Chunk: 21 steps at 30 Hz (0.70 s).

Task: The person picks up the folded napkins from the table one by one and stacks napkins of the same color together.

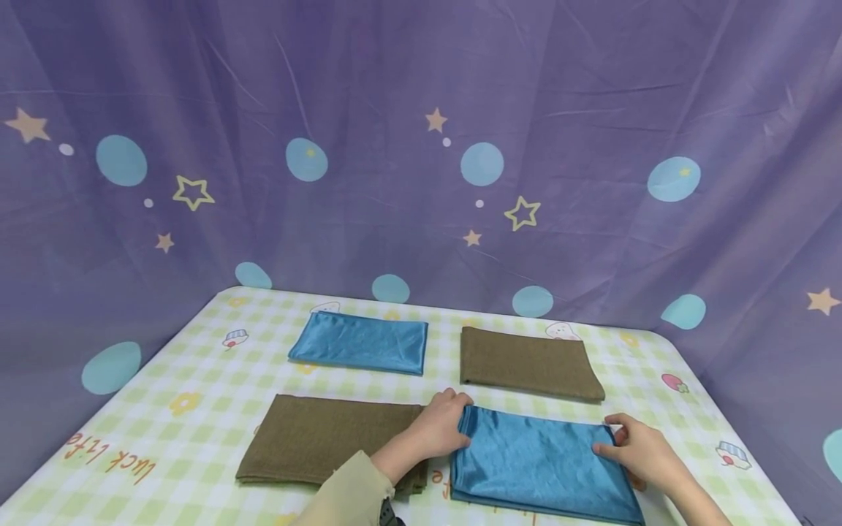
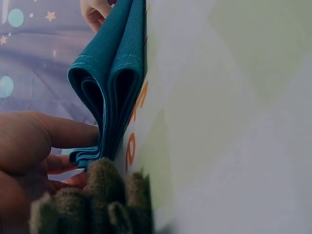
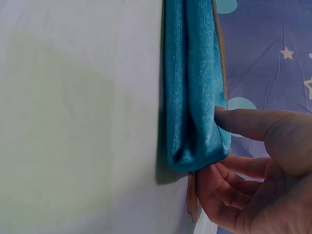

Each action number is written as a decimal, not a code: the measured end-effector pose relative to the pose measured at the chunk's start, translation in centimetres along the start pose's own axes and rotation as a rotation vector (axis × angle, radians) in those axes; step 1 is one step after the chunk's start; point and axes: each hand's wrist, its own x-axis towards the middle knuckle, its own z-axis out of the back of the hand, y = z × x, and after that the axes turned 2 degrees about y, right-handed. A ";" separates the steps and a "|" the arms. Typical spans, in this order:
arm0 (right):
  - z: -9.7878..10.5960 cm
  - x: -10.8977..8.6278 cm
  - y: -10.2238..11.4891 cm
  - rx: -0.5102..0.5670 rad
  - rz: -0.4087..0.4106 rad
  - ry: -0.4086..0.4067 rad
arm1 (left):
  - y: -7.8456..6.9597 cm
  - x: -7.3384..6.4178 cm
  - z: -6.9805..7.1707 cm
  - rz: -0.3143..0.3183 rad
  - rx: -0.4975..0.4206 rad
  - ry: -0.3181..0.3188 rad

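A shiny blue folded cloth lies at the front right of the table, its layers stacked in loops along the near edge. My left hand pinches its left side near the far corner, thumb on top; the left wrist view shows the thumb pressed against the layers. At the opposite side, my right hand holds the right edge, thumb above and fingers around the fold. A brown folded cloth lies just left of the blue one, partly covered by my left wrist and sleeve.
Behind these lie a second blue folded cloth at the back left and a second brown folded cloth at the back right. The table wears a green-checked cover with printed figures. A purple curtain hangs behind it.
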 end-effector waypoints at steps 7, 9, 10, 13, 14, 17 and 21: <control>-0.1 -0.1 0.1 0.025 -0.055 0.031 | 0.1 0.1 -0.3 -0.025 -0.038 -0.026; -0.1 -0.3 0.1 0.047 -0.071 0.042 | 0.2 0.1 -0.3 -0.035 -0.062 -0.030; -0.2 -0.4 0.1 0.060 -0.078 0.045 | 0.3 0.1 -0.4 -0.039 -0.074 -0.030; -0.4 -0.7 0.0 0.103 -0.089 0.044 | 0.3 0.1 -0.4 -0.047 -0.109 -0.027; -0.4 -0.8 0.0 0.119 -0.092 0.043 | 0.4 0.1 -0.4 -0.048 -0.119 -0.028; -0.5 -0.9 -0.1 0.141 -0.103 0.042 | 0.3 0.0 -0.4 -0.049 -0.142 -0.035; -0.5 -0.9 -0.1 0.140 -0.120 0.040 | 0.1 0.0 -0.2 -0.036 -0.149 -0.037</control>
